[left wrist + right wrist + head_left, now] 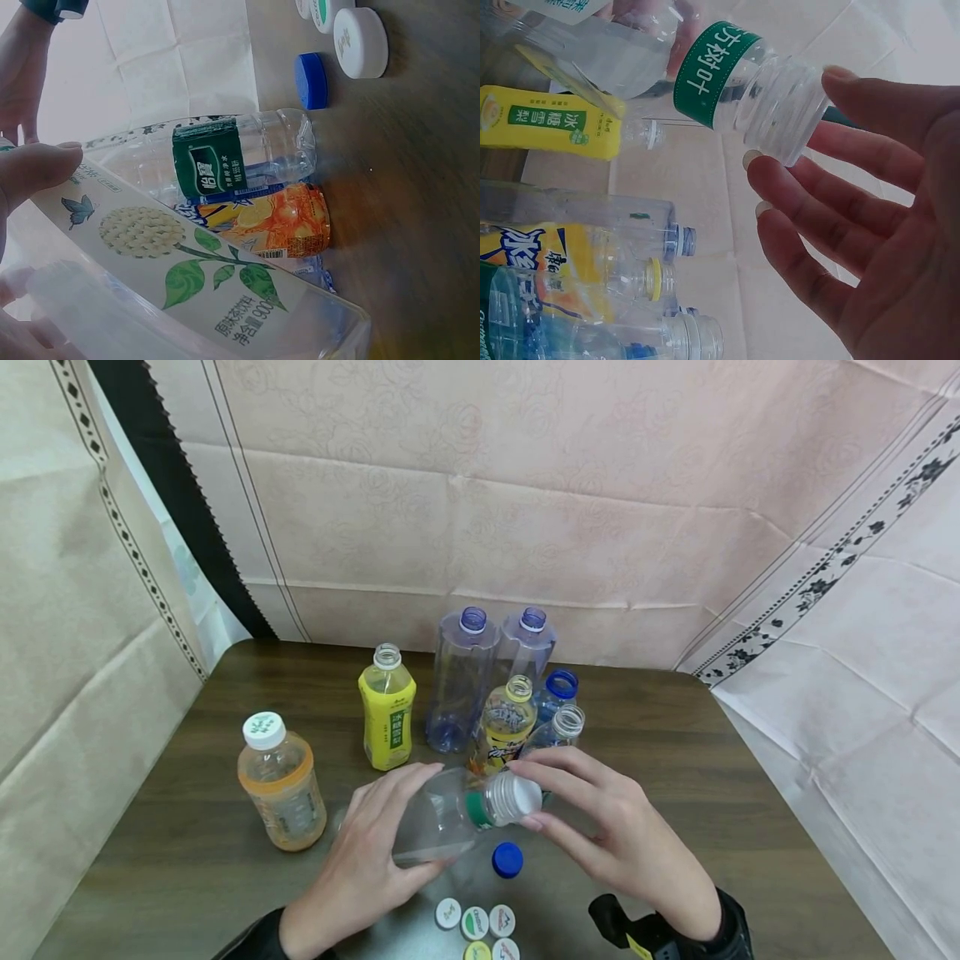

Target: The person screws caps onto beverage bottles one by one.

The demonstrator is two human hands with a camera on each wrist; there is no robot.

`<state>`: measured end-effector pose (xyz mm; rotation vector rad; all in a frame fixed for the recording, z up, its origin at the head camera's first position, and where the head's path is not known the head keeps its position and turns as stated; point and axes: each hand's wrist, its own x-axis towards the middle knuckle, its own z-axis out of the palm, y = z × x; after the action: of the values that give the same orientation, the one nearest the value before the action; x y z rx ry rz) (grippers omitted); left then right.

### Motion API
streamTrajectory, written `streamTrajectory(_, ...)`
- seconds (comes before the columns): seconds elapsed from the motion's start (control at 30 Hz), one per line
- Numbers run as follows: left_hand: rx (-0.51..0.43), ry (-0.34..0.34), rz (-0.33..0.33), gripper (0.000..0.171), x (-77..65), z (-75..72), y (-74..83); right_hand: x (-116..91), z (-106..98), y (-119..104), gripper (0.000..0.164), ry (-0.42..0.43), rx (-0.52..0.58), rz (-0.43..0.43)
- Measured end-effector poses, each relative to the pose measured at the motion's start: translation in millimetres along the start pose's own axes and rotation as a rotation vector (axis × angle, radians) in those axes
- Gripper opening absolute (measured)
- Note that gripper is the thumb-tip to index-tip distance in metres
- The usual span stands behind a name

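Note:
A large clear plastic bottle [438,817] lies tilted in my left hand [378,835], its neck pointing right. My left thumb and fingers wrap its body; the left wrist view shows its printed label [210,262] with a white flower and green leaves. Around the neck runs a green band [709,73]. At the mouth is a white cap [527,795], which my right hand [600,814] pinches between thumb and fingertips. A loose blue cap [507,860] lies on the table below the bottle neck.
Several loose caps [475,923] lie at the table's [660,743] near edge. A capped bottle with an orange band [288,793] stands left. Behind my hands stand a yellow-labelled bottle [388,714], two tall bluish bottles [457,681], a yellow-rimmed bottle [506,727] and others, close together.

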<state>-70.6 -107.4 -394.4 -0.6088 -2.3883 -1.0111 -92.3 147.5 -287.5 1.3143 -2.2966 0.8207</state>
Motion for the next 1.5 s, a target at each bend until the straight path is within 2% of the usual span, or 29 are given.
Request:
streamTrajectory(0.17, -0.005, 0.007, 0.012, 0.102, -0.4, 0.3, 0.9, -0.9, -0.5, 1.1, 0.036, 0.014, -0.005, 0.024)
streamTrajectory(0.3, 0.008, -0.002, -0.006, 0.104, -2.0, 0.8, 1.6, -1.2, 0.0, 2.7, 0.033, 0.025, 0.011, 0.023)
streamTrajectory(0.47, 0.017, -0.007, -0.002, 0.106, -2.1, 1.2, 1.9, -2.4, 0.0, 3.1, 0.031, 0.013, -0.002, 0.076)
streamTrajectory(0.63, 0.017, 0.001, 0.017, 0.104, -0.8, 1.5, 0.9, -3.5, -0.6, 4.0, 0.043, -0.006, -0.002, 0.102)
streamTrajectory(0.73, 0.009, 0.002, 0.022, 0.102, -0.4, 1.4, -0.1, -3.3, -1.5, 4.7, 0.052, 0.021, -0.012, 0.05)
streamTrajectory(0.83, 0.002, -0.001, 0.02, 0.101, -0.7, 1.0, -1.0, -2.0, -3.7, 4.6, 0.05, 0.031, -0.023, -0.038)
streamTrajectory(0.97, -0.004, -0.004, 0.015, 0.101, -0.9, 0.4, -1.9, 0.1, -7.2, 3.6, 0.042, -0.027, -0.013, -0.139)
streamTrajectory(1.17, -0.003, -0.005, 0.017, 0.101, -1.0, 0.8, -1.8, 0.0, -7.8, 3.0, 0.041, -0.102, -0.017, -0.14)
streamTrajectory(1.5, 0.007, -0.005, 0.016, 0.1, -1.0, 0.4, 0.7, -0.6, -5.7, 4.6, 0.036, -0.055, -0.011, -0.141)
